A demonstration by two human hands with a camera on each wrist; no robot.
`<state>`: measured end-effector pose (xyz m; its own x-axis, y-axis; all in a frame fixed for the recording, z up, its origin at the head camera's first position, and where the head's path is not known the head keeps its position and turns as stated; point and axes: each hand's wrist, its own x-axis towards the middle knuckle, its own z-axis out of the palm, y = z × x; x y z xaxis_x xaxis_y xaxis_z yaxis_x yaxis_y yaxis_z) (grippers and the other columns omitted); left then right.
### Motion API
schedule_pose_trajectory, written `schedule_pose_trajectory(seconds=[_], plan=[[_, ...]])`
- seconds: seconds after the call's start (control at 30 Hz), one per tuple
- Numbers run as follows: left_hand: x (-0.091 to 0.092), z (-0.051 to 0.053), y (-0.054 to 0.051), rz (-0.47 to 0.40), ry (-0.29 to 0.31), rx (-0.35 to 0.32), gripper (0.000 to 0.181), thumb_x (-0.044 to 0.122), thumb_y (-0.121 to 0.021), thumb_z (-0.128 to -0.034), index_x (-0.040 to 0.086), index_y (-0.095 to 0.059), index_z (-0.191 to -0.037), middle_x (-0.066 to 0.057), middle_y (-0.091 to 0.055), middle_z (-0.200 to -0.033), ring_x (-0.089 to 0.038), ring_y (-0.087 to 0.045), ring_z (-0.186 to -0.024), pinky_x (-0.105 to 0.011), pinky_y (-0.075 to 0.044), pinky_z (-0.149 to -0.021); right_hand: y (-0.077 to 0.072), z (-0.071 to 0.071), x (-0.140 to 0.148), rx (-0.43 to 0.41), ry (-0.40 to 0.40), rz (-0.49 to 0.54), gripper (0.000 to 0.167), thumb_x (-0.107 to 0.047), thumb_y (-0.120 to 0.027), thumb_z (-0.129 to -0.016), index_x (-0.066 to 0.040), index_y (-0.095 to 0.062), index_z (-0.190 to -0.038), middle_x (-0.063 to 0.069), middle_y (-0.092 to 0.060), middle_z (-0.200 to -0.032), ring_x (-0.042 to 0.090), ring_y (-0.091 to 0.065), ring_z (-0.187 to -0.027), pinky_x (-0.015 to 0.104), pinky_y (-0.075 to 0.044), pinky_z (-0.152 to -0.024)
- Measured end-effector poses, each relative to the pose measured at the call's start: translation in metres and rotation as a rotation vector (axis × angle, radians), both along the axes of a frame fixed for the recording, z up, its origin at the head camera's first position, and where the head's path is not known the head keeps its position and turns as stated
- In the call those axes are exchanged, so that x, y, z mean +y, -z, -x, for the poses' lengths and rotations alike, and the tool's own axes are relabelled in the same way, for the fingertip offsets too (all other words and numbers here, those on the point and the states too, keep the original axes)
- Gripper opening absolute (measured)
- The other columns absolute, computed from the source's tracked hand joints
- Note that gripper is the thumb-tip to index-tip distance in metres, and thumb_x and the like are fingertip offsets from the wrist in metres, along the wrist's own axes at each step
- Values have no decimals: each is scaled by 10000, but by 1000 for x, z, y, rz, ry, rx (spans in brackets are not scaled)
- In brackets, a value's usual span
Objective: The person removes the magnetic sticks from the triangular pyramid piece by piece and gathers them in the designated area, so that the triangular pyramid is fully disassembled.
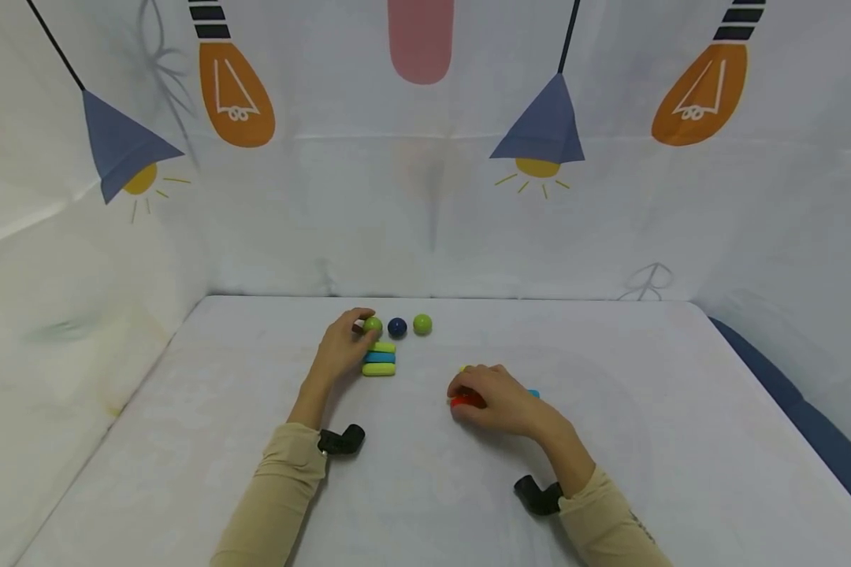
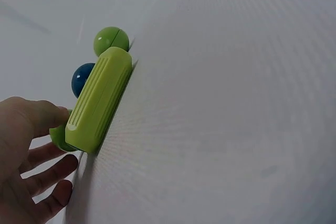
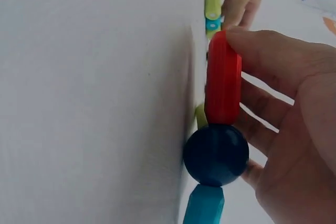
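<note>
My left hand (image 1: 342,344) pinches a green ball (image 1: 373,324) at the left end of a row with a dark blue ball (image 1: 397,327) and another green ball (image 1: 422,324). Just in front of that row lie two yellow-green bars (image 1: 379,369) with a blue bar (image 1: 380,357) between them. In the left wrist view, a bar (image 2: 100,98) partly covers the held ball. My right hand (image 1: 505,402) grips a red ribbed bar (image 3: 223,80), thumb at one end. A dark blue ball (image 3: 216,155) touches its other end, and a blue piece (image 3: 203,205) follows.
The white table (image 1: 411,488) extends to a white curtain (image 1: 369,220) printed with lamps and bulbs. A yellow-green piece (image 3: 201,115) shows behind the red bar in the right wrist view. Dark blue material (image 1: 787,390) lies beyond the table's right edge.
</note>
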<state>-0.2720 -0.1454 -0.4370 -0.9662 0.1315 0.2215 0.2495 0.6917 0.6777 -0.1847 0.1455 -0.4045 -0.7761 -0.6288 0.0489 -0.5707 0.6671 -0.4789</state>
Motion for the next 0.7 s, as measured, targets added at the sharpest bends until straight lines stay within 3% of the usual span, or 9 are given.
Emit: schedule_pose_trajectory(seconds=[0.07, 0.2, 0.27, 0.33, 0.43, 0.53, 0.6, 0.7], plan=[[1, 1, -1, 10, -28, 47, 367, 209, -604, -914, 77, -561, -1254, -159, -549, -1244, -326, -543, -1085, -474, -455, -894, -3, 0, 2, 14, 29, 32, 196, -239, -636, -900, -161, -625, -1080, -90, -608, -970, 84, -547, -905, 359, -412, -888], [7, 0, -7, -15, -54, 223, 272, 155, -599, -905, 72, -611, -1164, -136, -544, -1196, -309, -494, -1060, -467, -440, -869, -13, -2, 5, 22, 119, 60, 171, -198, -608, -914, -158, -618, -1079, -88, -582, -833, 78, -523, -752, 259, -449, -721], [15, -3, -14, -29, 12, 310, 229, 116, -592, -905, 57, -618, -1124, -114, -575, -1145, -282, -513, -1018, -440, -449, -857, -18, -3, 7, -37, 144, 36, 177, -197, -591, -922, -157, -610, -1093, -79, -555, -744, 73, -484, -653, 232, -426, -602], [25, -7, -21, -25, 132, 351, 208, 85, -600, -899, 39, -621, -1100, -103, -609, -1083, -259, -543, -971, -423, -464, -844, -21, -6, 8, -152, 141, 0, 230, -227, -577, -934, -160, -584, -1154, -64, -573, -698, 72, -482, -600, 231, -407, -567], [46, -16, -26, 34, 340, 287, 219, 101, -616, -898, 47, -616, -1110, -91, -638, -1059, -236, -566, -962, -391, -472, -860, -23, -10, 7, -314, 108, -62, 330, -271, -562, -943, -153, -531, -1250, -23, -599, -664, 82, -503, -577, 253, -402, -575], [69, -29, -24, 164, 503, 147, 295, 194, -623, -908, 96, -600, -1186, -58, -616, -1162, -211, -552, -1080, -364, -466, -926, -23, -13, 5, -367, 82, -100, 395, -288, -570, -938, -147, -501, -1301, -15, -596, -661, 99, -516, -583, 269, -404, -588], [81, -37, -21, 252, 565, 55, 332, 243, -615, -916, 141, -583, -1231, -21, -585, -1227, -181, -526, -1139, -343, -459, -955, -22, -14, 5, -359, 71, -102, 411, -289, -578, -934, -133, -504, -1306, -26, -594, -710, 106, -519, -632, 279, -411, -611], [93, -44, -16, 346, 610, 4, 320, 257, -610, -920, 179, -590, -1230, 30, -581, -1216, -127, -525, -1123, -295, -459, -951, -22, -15, 6, -358, 46, -92, 362, -282, -591, -928, -151, -538, -1261, -48, -588, -829, 114, -523, -726, 296, -429, -664]])
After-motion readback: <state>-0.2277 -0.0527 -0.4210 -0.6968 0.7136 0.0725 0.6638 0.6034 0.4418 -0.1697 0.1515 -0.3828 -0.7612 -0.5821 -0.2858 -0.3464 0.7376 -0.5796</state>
